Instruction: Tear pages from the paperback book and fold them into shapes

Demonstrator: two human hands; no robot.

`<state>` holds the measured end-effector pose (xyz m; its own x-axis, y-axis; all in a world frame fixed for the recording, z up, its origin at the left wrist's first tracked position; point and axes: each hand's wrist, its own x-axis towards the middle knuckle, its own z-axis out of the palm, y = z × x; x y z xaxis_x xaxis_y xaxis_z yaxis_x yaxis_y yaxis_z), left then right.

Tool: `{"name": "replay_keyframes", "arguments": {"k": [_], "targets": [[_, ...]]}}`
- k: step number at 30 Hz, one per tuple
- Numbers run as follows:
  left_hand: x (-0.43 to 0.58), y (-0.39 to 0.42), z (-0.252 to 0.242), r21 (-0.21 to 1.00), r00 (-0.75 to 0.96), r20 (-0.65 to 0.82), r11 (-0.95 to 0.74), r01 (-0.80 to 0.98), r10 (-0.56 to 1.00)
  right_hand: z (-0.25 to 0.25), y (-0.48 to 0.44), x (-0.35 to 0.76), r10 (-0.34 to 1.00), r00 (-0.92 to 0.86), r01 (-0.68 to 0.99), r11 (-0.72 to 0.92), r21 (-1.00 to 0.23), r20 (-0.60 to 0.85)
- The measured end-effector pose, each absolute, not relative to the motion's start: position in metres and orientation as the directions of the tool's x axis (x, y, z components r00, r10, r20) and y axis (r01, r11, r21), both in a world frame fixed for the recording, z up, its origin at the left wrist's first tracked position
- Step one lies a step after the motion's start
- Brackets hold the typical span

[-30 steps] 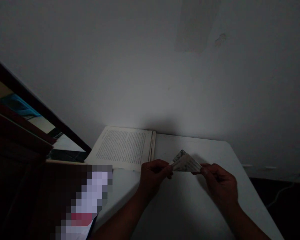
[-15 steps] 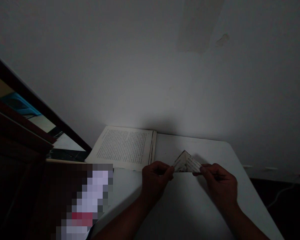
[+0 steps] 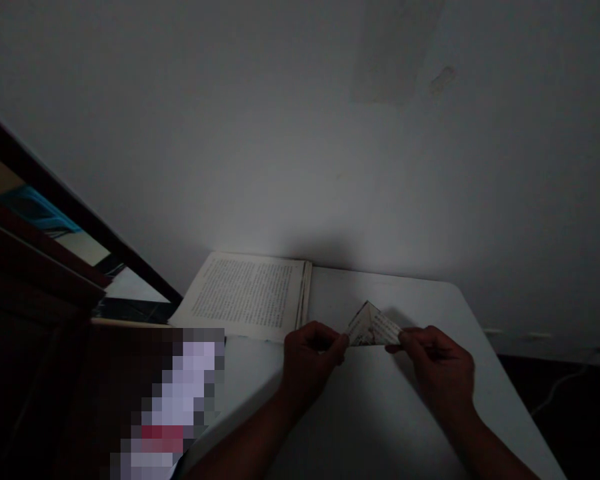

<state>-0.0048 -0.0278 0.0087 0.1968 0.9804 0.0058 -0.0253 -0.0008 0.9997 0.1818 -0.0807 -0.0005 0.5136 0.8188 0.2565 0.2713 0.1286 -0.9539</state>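
Observation:
A small triangle of folded printed paper [image 3: 371, 327] is held up just above the white table [image 3: 360, 413]. My left hand [image 3: 311, 360] pinches its left corner with closed fingers. My right hand [image 3: 437, 370] pinches the right corner the same way. The triangle's point faces up and away from me. The light is dim.
A book [image 3: 247, 295] with printed pages lies at the table's back left, against the grey wall. A dark wooden frame and a mirror-like surface [image 3: 80, 247] stand at the left. A blurred pink and white patch [image 3: 173, 407] sits at the lower left. The table's right edge drops to dark floor.
The folded paper has been drawn in and flattened into a tighter, smaller triangle between my hands. Both hands have stayed almost in place.

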Motion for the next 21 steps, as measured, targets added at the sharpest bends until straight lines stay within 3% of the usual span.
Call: {"name": "replay_keyframes", "arguments": {"k": [6, 9, 12, 17, 21], "targets": [[-0.003, -0.025, 0.011, 0.978, 0.240, -0.066, 0.111, -0.178, 0.969, -0.003, -0.080, 0.182, 0.819, 0.539, 0.166, 0.127, -0.978, 0.198], [-0.005, -0.022, 0.008, 0.967, 0.315, -0.095, 0.163, -0.195, 0.944, -0.001, -0.079, 0.180, 0.818, 0.553, 0.041, 0.164, -0.986, 0.159], [-0.008, -0.019, 0.004, 0.958, 0.411, -0.108, 0.205, -0.201, 0.905, 0.002, -0.077, 0.181, 0.841, 0.519, 0.021, 0.165, -0.986, 0.152], [-0.008, -0.018, 0.002, 0.962, 0.536, -0.121, 0.231, -0.144, 0.836, 0.001, -0.076, 0.187, 0.954, 0.276, -0.017, 0.128, -0.992, 0.119], [-0.007, -0.017, 0.002, 0.991, 0.489, -0.123, 0.130, 0.019, 0.864, -0.002, -0.078, 0.186, 0.992, 0.100, -0.067, 0.083, -0.994, 0.076]]}}
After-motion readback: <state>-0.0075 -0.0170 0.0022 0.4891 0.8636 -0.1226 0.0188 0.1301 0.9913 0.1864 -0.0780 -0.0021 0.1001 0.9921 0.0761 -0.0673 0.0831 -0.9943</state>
